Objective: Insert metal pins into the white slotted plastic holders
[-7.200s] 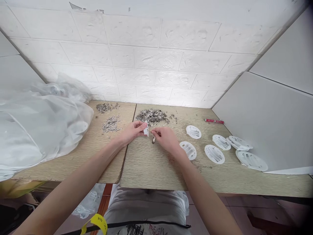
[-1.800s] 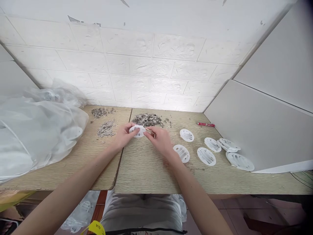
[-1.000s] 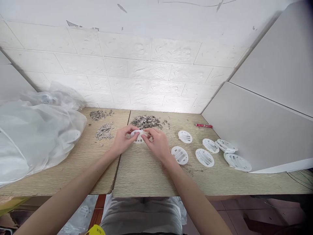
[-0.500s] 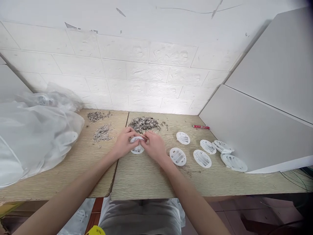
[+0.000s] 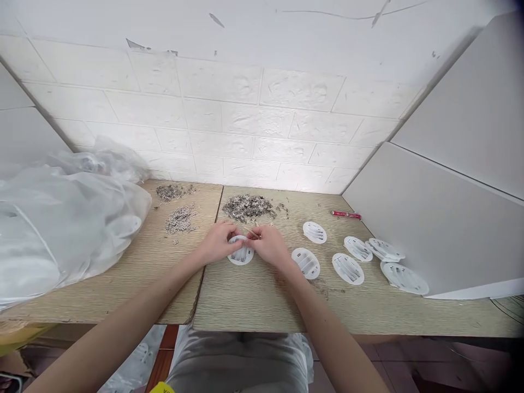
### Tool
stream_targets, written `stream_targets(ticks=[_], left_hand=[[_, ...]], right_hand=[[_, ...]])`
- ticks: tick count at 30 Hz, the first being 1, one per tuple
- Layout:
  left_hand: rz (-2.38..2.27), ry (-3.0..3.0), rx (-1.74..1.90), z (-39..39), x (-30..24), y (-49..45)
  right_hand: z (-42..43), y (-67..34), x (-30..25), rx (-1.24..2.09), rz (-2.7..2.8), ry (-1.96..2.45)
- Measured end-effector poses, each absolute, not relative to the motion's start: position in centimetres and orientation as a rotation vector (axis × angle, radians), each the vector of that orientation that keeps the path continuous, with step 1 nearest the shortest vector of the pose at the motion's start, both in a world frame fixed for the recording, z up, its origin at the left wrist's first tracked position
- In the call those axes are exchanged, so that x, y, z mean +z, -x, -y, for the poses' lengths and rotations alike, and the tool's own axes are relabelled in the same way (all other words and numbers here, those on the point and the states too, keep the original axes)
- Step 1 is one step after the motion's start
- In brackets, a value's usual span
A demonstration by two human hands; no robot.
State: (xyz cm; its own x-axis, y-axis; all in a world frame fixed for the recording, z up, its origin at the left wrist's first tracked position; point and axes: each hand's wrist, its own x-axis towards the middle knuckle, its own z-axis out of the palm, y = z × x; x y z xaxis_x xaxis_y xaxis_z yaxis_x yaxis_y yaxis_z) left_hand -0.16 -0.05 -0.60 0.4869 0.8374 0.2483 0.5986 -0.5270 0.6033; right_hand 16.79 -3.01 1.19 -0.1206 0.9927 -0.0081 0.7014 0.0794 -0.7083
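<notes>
A round white plastic plate (image 5: 241, 256) with slots and small metal pieces lies on the table between my hands. My left hand (image 5: 220, 241) grips its left edge, with the thumb over the top. My right hand (image 5: 269, 246) pinches a thin tan stick (image 5: 252, 233), and its fingertips reach the plate's upper right edge. Just beyond my fingers is a heap of small metal clips (image 5: 248, 207), with a few loose ones nearer the right hand. Exactly what the fingertips touch on the plate is too small to make out.
More white plates lie to the right, among them a slotted plate (image 5: 314, 232) and stacked plates (image 5: 403, 277) against the grey panel (image 5: 450, 207). A red-handled tool (image 5: 346, 215) lies behind. Two piles of small metal parts (image 5: 180, 219) and a big plastic bag (image 5: 73, 229) occupy the left.
The view has shifted, so the table sits slightly further right. My right hand has turned a little, and the tan stick shows more plainly. The left hand stays on the plate.
</notes>
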Motion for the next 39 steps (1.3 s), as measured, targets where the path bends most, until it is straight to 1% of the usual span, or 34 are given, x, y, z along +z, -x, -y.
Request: stream_targets(ticks=[6,11,14,17,21,24,27,33,39], left_hand=[[-1.232,-2.186,0.859,0.00,-0.63,0.21],[-1.179,-2.108,0.965,0.12,-0.45,0.18],[-1.150,-2.082,0.961,0.16,-0.46,0.15],[-1.185,-2.069,0.877,0.29,-0.28,0.15],[-1.154,-2.140,0.680,0.47,0.12,0.34],[-1.110,-2.142,0.559,0.42,0.10,0.56],[-1.105,-2.115,0.530,0.29,-0.19,0.66],[-1.066,-2.133,0.621,0.06,-0.71,0.53],[-1.044,-2.091,0.560,-0.04,-0.60,0.59]], right_hand=[[3.38,-16.49,1.15,0.482,2.029,1.579],[3.60,-16.32,1.11,0.441,1.980,1.518],[3.65,-16.12,1.12,0.425,1.943,1.527],[3.72,-16.02,1.35,0.543,1.910,1.569],[3.74,-16.18,1.64,0.902,1.873,1.641],[3.60,-16.40,1.52,1.072,1.839,1.655],[3.35,-16.57,1.23,1.139,1.802,1.634],[2.95,-16.58,0.90,1.175,1.733,1.647],[3.08,-16.55,1.08,1.277,1.624,1.658]])
